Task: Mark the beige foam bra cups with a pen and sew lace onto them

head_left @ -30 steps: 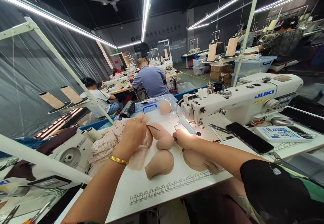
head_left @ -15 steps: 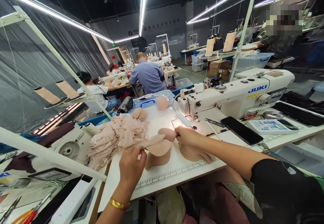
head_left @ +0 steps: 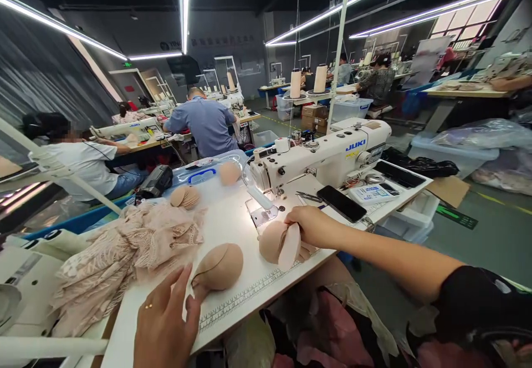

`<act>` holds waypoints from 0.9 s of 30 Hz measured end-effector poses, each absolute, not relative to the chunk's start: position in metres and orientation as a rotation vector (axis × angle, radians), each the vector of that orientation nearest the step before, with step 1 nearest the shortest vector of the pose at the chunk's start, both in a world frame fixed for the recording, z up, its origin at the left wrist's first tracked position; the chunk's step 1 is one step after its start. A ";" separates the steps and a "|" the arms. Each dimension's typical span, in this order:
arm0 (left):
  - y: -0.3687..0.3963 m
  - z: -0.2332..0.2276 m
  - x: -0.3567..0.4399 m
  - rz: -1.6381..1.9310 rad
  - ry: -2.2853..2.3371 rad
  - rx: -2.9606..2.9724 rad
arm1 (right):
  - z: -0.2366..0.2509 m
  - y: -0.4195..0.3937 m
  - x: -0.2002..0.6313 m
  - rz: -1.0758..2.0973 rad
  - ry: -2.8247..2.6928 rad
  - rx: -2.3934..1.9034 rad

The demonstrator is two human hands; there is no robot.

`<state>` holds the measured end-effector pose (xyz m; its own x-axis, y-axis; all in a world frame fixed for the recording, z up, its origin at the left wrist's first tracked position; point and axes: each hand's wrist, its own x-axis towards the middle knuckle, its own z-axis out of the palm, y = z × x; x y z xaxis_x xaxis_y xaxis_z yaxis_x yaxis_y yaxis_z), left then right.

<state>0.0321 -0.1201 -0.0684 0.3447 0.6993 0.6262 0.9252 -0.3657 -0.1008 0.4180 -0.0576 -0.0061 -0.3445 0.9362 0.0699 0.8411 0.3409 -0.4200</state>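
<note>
Pinched in my right hand (head_left: 313, 227) is a beige foam bra cup (head_left: 290, 248), its pale side showing. It is held against the stack of bra cups (head_left: 272, 241) in front of the sewing machine (head_left: 320, 154). My left hand (head_left: 168, 315) has its fingers spread beside another stack of bra cups (head_left: 222, 267) on the table's left part. Whether its fingertips touch that stack I cannot tell. A heap of beige lace fabric (head_left: 137, 240) lies behind my left hand.
A black phone (head_left: 341, 203) and tweezers (head_left: 311, 197) lie right of the needle area. Round beige pads (head_left: 185, 197) sit behind the lace. A measuring tape (head_left: 249, 293) runs along the table's front edge. Co-workers sit at machines beyond.
My view has turned right. My left hand has let go of the pale piece it held and opened beside the left stack. My right hand has come nearer, to the right stack, with a cup.
</note>
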 end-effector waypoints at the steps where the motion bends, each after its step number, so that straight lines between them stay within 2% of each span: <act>1: -0.128 -0.068 0.044 -0.795 -1.364 -2.176 | -0.008 -0.058 0.425 0.473 -2.310 -1.604; 5: -0.149 -0.073 0.115 -1.086 -1.124 -2.454 | -0.018 -0.054 0.444 0.597 -2.310 -1.690; 13: -0.092 -0.069 0.222 -1.333 -1.577 -2.804 | -0.021 -0.044 0.453 0.790 -2.369 -1.718; 18: -0.057 -0.066 0.237 -1.340 -1.874 -2.791 | -0.019 -0.041 0.464 0.883 -2.390 -1.653; 22: -0.048 -0.061 0.233 -1.364 -1.971 -2.727 | -0.026 -0.042 0.466 0.821 -2.315 -1.468; 27: -0.097 -0.073 0.214 -1.652 -2.150 -2.530 | -0.063 -0.050 0.437 0.752 -2.251 -1.243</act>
<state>0.2145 -0.0970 -0.0734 0.0146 0.9683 0.2493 0.4902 -0.2242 0.8423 0.4373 -0.0502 -0.0628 -0.4870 0.8640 0.1279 0.6136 0.4426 -0.6539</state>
